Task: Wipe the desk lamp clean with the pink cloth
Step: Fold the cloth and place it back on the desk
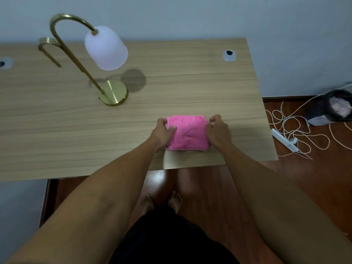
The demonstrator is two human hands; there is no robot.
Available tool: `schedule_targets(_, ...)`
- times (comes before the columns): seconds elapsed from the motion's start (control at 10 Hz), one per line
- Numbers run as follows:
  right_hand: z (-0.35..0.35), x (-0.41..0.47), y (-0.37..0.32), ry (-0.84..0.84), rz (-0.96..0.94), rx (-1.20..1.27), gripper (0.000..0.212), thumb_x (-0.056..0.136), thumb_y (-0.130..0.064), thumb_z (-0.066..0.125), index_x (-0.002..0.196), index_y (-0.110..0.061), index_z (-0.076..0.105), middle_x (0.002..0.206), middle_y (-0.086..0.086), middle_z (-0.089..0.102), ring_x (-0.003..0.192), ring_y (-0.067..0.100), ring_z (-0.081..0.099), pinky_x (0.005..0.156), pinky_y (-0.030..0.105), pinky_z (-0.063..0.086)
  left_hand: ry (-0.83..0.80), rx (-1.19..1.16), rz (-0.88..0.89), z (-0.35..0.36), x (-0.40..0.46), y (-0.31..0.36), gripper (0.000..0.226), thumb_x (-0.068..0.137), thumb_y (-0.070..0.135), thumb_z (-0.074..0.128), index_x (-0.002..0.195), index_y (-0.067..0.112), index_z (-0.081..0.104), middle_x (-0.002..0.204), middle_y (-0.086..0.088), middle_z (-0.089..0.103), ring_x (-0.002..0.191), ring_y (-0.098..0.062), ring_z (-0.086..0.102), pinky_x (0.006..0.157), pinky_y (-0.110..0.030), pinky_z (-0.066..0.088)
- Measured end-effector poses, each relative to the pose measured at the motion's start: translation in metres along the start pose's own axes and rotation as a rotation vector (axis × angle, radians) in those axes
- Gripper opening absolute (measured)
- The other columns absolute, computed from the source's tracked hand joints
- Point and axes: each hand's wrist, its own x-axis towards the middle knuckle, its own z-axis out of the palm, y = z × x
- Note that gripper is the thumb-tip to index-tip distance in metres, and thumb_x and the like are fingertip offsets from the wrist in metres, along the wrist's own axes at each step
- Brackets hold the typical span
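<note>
A folded pink cloth [188, 133] lies on the wooden desk [57, 134] near its front right edge. My left hand [162, 133] grips the cloth's left side, thumb on top. My right hand [218, 131] pinches its right edge with curled fingers. The desk lamp stands well to the left and farther back: a round brass base [114, 93], a slanted brass stem curving over at the top [66, 48], and a white frosted shade [105, 49] hanging from the hook. Neither hand touches the lamp.
A round cable grommet [229, 55] sits at the desk's back right, another [2, 63] at the far left. On the floor to the right lie a white power strip [283, 140], tangled cords [297, 128] and a black mesh bin [333, 107]. The wall runs behind the desk.
</note>
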Motion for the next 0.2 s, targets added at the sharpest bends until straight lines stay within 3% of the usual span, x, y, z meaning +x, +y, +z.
schedule_targets(0.1, 0.002, -0.008, -0.011, 0.041, -0.023, 0.038, 0.025, 0.099, -0.018, 0.047, 0.122, -0.020, 0.056, 0.110, 0.015, 0.068, 0.094, 0.033, 0.061, 0.081, 0.037, 0.048, -0.015, 0.080, -0.032, -0.009, -0.011, -0.004, 0.053, 0.098, 0.031, 0.059, 0.139, 0.028, 0.025, 0.081, -0.020, 0.071, 0.058, -0.033, 0.069, 0.053, -0.036, 0.056)
schedule_targets(0.2, 0.008, -0.017, -0.029, -0.005, -0.080, 0.041, 0.028, 0.096, -0.015, 0.044, 0.120, -0.018, 0.059, 0.113, 0.018, 0.068, 0.102, 0.039, 0.064, 0.090, 0.045, 0.054, 0.085, 0.118, -0.047, -0.026, -0.013, -0.016, 0.049, 0.085, 0.040, 0.059, 0.127, 0.026, 0.041, 0.091, -0.016, 0.071, 0.073, -0.034, 0.072, 0.069, -0.045, 0.061)
